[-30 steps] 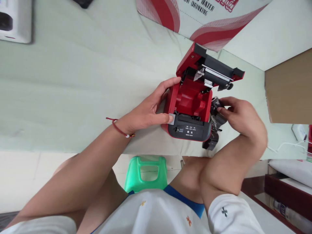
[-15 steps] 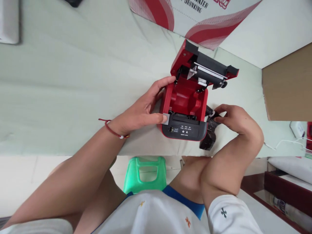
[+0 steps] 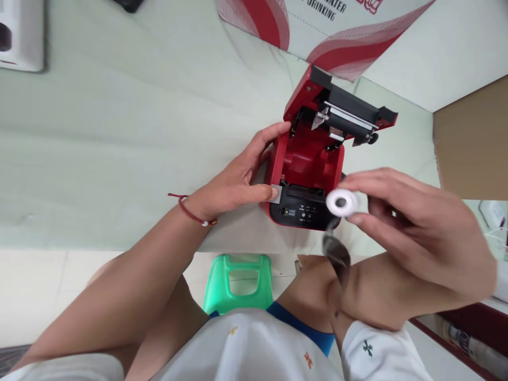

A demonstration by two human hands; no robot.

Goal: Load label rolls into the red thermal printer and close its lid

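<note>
A red and black label printer (image 3: 305, 169) sits on the cloth-covered table with its lid (image 3: 345, 111) raised and its red inside bare. My left hand (image 3: 242, 180) grips the printer's left side, thumb on the grey tab at the front corner, index finger near the hinge. In front of the printer's right side, my right hand (image 3: 420, 227) is lifted toward the camera. Its thumb and fingers pinch a small roll (image 3: 351, 203) with a white end and a dark centre hole. From the roll a dark, glossy strip (image 3: 336, 251) hangs down, blurred.
Behind the printer stands a white and red carton (image 3: 333, 37); brown cardboard (image 3: 472, 143) is at the right. A white object (image 3: 21, 42) lies at the far left. Below the table's front edge is a green plastic stool (image 3: 238, 301), between my legs.
My right hand has lifted the roll from the table beside the printer, bringing it up toward the camera with the dark strip trailing. My left hand keeps its hold on the printer.
</note>
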